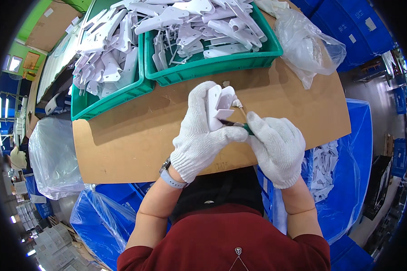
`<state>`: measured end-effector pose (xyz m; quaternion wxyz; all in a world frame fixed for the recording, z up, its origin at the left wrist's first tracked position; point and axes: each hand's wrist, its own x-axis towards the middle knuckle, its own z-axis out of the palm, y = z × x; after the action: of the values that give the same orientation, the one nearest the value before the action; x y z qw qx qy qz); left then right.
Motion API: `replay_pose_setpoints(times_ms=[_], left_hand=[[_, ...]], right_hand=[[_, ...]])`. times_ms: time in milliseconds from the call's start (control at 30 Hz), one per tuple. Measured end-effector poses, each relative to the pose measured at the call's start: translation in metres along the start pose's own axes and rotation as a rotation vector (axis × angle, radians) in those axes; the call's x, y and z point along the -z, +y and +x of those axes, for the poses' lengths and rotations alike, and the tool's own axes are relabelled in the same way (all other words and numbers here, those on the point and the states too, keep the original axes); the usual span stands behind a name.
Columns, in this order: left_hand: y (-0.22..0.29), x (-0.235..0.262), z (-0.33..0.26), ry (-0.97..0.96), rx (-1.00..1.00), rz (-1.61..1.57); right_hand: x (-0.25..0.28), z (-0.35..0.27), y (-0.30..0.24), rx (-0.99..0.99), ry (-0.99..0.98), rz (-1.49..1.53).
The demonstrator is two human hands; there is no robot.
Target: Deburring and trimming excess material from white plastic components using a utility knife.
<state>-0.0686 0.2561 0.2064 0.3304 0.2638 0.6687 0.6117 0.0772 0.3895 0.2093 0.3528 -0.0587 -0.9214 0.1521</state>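
Over the near part of the table, my left hand (196,135), in a white knitted glove, is closed round a white plastic part (214,108). The part is held tilted, with flat flanges and rounded ends. My right hand (278,147), gloved the same way, grips a small knife-like tool (248,129) with a green handle. Its thin dark blade lies against the lower edge of the part, close to my left thumb. My right fingers cover most of the handle, and the blade's tip is hard to make out.
Two green crates (212,72) (111,101) heaped with white plastic parts stand at the table's far side. A clear plastic bag (307,40) lies at the far right. Blue bins with plastic liners flank me below the table; the right bin (348,180) holds white pieces. The brown tabletop (131,149) has a curved edge.
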Motion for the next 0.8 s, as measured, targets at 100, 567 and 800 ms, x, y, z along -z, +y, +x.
replay_pose_setpoints(times_ms=[100,567,800], left_hand=[[-0.001,-0.006,0.000,0.044,0.002,-0.127],[-0.042,0.037,0.012,-0.102,-0.485,-1.060],[-0.047,0.027,0.011,0.062,-0.478,-1.106]], right_hand=[[-0.007,-0.006,0.001,-0.024,0.040,0.012],[-0.050,-0.034,0.027,-0.486,-0.353,-0.050],[-0.010,-0.031,-0.042,-0.289,-0.280,0.463]])
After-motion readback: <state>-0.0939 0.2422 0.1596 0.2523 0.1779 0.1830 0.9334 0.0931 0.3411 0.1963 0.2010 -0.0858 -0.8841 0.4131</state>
